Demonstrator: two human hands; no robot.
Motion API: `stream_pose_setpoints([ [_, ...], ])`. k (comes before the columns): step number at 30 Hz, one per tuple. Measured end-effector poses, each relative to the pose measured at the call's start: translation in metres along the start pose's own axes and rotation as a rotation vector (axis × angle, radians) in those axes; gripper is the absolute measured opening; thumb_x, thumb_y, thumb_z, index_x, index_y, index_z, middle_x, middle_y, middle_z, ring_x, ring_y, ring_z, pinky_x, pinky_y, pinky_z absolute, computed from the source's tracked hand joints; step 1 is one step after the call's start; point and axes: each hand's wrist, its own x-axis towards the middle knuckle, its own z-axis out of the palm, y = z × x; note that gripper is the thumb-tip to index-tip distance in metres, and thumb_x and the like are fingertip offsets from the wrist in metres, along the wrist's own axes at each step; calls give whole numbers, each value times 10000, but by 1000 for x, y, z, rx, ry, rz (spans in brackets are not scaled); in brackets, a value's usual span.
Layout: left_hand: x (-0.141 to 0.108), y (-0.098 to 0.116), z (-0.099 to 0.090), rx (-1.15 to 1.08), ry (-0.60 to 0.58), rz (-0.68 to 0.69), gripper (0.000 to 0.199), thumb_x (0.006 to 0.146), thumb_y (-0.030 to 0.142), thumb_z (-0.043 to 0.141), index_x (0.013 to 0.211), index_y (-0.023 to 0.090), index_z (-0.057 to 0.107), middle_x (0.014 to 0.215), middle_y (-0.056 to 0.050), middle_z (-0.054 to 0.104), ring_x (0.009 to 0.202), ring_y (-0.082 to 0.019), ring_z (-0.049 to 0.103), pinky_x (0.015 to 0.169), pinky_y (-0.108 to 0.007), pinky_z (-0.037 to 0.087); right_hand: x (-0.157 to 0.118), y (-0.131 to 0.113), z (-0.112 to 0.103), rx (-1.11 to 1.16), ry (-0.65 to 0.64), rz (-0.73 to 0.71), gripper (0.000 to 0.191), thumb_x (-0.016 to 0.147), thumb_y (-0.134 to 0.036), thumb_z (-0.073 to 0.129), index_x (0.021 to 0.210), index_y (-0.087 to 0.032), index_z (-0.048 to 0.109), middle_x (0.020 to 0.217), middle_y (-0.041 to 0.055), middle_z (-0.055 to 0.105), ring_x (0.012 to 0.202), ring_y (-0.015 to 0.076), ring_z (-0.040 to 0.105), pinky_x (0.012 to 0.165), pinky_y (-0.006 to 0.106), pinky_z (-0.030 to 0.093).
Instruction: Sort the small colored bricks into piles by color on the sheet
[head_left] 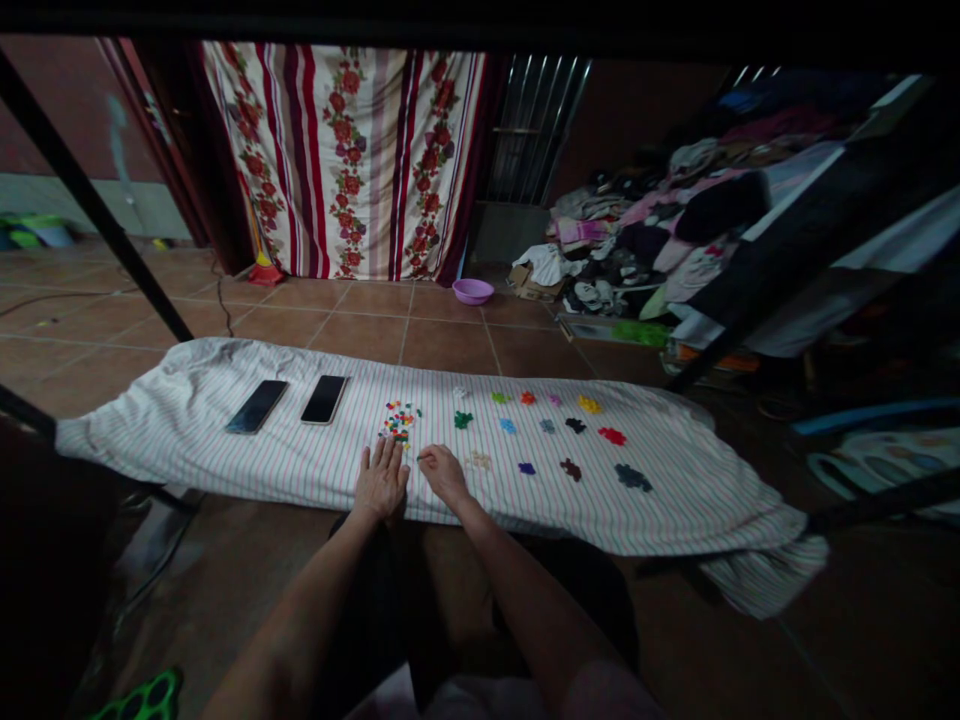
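Observation:
My left hand lies flat on the striped cloth with its fingers spread, the fingertips at the near edge of a mixed pile of small coloured pieces. Just to its right, my right hand is closed in a pinch, a tiny dark piece showing at the fingertips. The pieces look like beads, too small to tell exactly. Sorted by colour, several little heaps spread to the right: dark green, beige, light blue, purple, brown, red and grey among them.
Two phones lie on the left of the cloth. Beyond it are a tiled floor, a purple basin and a floral curtain. Clothes are heaped at the right. Dark frame bars flank the cloth.

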Motion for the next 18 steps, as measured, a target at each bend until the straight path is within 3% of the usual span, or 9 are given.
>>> stream_pose_setpoints([
  [5, 3, -2, -3, -31, 68, -54, 520, 952, 319, 301, 1420, 135, 434, 1523, -133, 365, 1438, -275, 293, 1141, -485, 305, -2, 0, 1, 25, 16, 29, 133, 802, -137, 572, 848, -208, 674, 904, 19, 674, 801, 123, 650, 797, 238, 501],
  [11, 4, -7, -7, -38, 194, -302, 523, 926, 272, 294, 1340, 37, 513, 1457, -215, 440, 1409, -321, 342, 1120, -512, 324, 1, -4, -2, 39, 23, 137, 133, 806, -162, 572, 877, -233, 659, 863, -15, 708, 807, 132, 664, 768, 241, 505],
  [14, 4, -7, -6, -17, 177, -385, 529, 915, 271, 313, 1322, 1, 520, 1434, -254, 451, 1390, -342, 368, 1117, -519, 318, 4, -7, -5, 48, 10, 185, 129, 804, -157, 574, 875, -237, 646, 826, -28, 712, 784, 122, 668, 736, 223, 499],
  [18, 4, -5, -5, 27, 137, -382, 558, 915, 305, 337, 1346, -15, 489, 1445, -269, 428, 1398, -359, 345, 1129, -521, 291, 9, -7, -14, 34, 29, 194, 119, 801, -164, 578, 865, -237, 647, 807, -28, 714, 786, 124, 669, 720, 211, 486],
])
